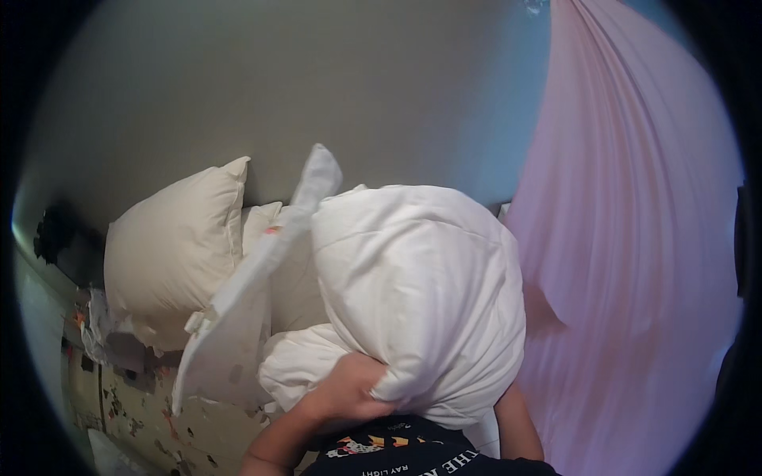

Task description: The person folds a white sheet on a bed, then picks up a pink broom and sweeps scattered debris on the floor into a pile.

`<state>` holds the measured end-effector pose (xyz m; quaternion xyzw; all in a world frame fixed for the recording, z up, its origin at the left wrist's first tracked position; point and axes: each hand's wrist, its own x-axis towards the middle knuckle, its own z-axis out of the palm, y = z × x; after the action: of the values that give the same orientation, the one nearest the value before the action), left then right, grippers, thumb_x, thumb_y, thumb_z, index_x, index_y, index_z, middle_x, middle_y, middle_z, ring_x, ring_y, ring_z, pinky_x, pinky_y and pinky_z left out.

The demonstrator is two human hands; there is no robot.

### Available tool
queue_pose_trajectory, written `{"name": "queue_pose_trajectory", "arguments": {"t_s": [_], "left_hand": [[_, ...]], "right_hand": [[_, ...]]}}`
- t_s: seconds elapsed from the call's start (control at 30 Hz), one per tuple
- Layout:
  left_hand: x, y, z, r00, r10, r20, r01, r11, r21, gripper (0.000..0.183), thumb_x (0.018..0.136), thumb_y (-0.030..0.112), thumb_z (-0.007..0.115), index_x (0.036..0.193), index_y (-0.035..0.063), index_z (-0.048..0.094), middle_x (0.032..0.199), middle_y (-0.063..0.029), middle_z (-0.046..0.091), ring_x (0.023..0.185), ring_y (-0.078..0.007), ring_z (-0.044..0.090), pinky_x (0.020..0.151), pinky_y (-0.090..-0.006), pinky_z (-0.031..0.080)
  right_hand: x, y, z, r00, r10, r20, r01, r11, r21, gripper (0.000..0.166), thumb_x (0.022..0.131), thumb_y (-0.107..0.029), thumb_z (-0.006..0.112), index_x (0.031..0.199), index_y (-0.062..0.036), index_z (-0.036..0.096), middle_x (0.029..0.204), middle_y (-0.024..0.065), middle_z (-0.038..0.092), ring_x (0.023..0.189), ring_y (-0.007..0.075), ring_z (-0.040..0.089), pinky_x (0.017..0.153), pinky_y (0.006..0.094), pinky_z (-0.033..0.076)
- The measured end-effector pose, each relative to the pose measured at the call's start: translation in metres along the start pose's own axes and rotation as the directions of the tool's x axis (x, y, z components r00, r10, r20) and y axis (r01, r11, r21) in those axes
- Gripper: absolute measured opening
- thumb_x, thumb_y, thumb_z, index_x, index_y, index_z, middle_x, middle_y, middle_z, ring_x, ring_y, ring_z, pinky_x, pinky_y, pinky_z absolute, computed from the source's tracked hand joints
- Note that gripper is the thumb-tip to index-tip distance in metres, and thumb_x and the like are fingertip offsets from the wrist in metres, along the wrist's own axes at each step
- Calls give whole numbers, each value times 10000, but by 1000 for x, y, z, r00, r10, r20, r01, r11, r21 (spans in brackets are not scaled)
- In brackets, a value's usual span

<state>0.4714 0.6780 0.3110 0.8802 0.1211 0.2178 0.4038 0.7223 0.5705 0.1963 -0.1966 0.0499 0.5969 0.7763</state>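
A bulky white bedding bundle (422, 279), puffy and creased like a pillow or folded quilt, stands against my body. My left hand (360, 387) grips a gathered fold at its lower near side. A smaller white bulge of fabric (303, 360) shows beside my left wrist. On the right, my right forearm (518, 425) reaches behind the bundle; the hand itself is hidden. Left of the bundle, a long white fabric strip (253, 276) with a small red mark slants upward, bordering a pale, thin panel (235, 363).
Cream pillows lean at the left, a large one (172, 256) and a smaller one (260, 221) behind it. A grey wall (357, 89) rises beyond. A pink curtain (619, 250) hangs close on the right. Scraps litter the floor (220, 434) at lower left.
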Motion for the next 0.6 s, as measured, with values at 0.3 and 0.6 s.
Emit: {"name": "queue_pose_trajectory", "arguments": {"t_s": [0.3, 0.6], "left_hand": [[-37, 14, -15, 983, 180, 41, -176, 981, -80, 152, 604, 164, 676, 710, 95, 592, 652, -85, 579, 623, -297, 570, 568, -332, 449], [-73, -17, -32, 925, 256, 281, -128, 906, -404, 425, 518, 120, 729, 898, -9, 590, 889, -114, 623, 849, -236, 595, 779, -339, 445]], "right_hand": [[-47, 10, -4, 980, -200, -16, 198, 977, -83, 513, 836, -447, 451, 1142, -37, 495, 1160, 122, 518, 1034, 271, 504, 890, 402, 401], [-185, 108, -25, 784, -575, -234, 573, 815, -82, 502, 836, -433, 457, 1147, -42, 493, 1172, 126, 508, 1042, 276, 497, 888, 401, 400]]}}
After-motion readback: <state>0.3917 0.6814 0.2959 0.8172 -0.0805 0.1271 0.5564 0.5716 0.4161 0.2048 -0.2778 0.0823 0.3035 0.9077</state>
